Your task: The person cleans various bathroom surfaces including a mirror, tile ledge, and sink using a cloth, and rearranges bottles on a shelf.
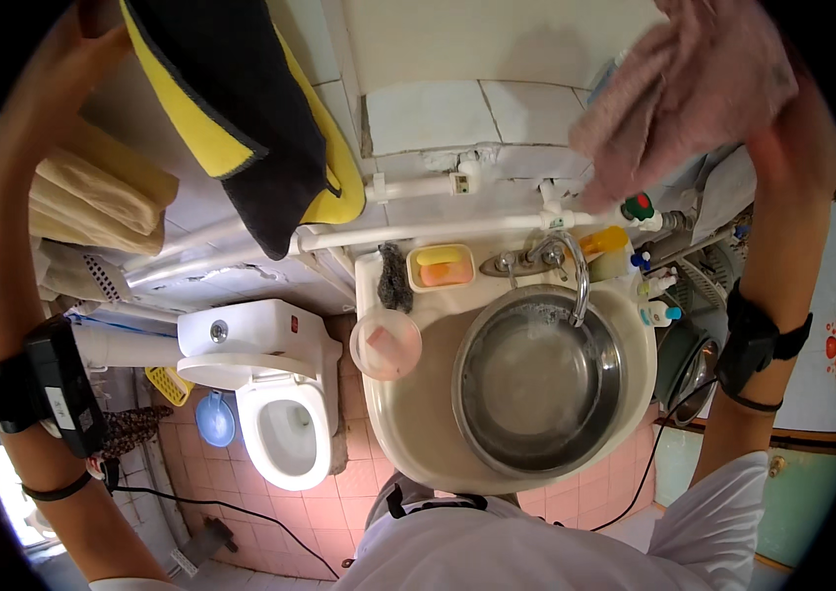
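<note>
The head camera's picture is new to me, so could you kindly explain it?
There is no robot: these are a person's two bare hands, seen from a wide camera worn on the head, looking down. The left hand, partly cut off, is beside a black and yellow cloth; its grip cannot be made out. The right hand is mostly hidden behind a pink cloth, which it seems to hold. Below, the sink holds a metal bowl of water under the tap, with a soap dish on the sink's back edge. A toilet stands to the left.
</note>
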The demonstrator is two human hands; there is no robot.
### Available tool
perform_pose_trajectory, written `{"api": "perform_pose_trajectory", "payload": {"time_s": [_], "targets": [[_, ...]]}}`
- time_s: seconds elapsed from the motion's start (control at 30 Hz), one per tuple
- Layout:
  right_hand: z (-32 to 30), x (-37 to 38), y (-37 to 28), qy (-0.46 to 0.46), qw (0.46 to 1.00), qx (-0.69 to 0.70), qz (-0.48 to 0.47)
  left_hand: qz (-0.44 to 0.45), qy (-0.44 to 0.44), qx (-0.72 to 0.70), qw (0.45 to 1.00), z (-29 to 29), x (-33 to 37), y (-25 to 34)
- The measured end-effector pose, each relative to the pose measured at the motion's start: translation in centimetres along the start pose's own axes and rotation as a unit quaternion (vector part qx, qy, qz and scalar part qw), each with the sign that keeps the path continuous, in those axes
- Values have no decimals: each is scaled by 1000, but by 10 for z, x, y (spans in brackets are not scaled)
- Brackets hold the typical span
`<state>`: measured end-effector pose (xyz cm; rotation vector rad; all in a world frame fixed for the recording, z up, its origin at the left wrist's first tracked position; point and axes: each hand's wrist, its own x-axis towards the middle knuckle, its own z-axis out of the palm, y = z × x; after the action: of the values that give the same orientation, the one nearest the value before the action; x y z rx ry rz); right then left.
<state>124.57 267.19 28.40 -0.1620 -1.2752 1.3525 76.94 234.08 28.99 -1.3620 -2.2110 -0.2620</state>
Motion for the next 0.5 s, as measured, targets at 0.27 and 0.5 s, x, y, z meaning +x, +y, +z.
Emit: {"api": "perform_pose_trajectory", "payload": {"time_s": [0.27,0.5], "targets": [[-112,-75,-27,-3,981,57,188,5,120,-112,986,-41,9,53],[-104,-129,-15,-12,966,153,210,-82,87,-94,988,-72,25,108]]}}
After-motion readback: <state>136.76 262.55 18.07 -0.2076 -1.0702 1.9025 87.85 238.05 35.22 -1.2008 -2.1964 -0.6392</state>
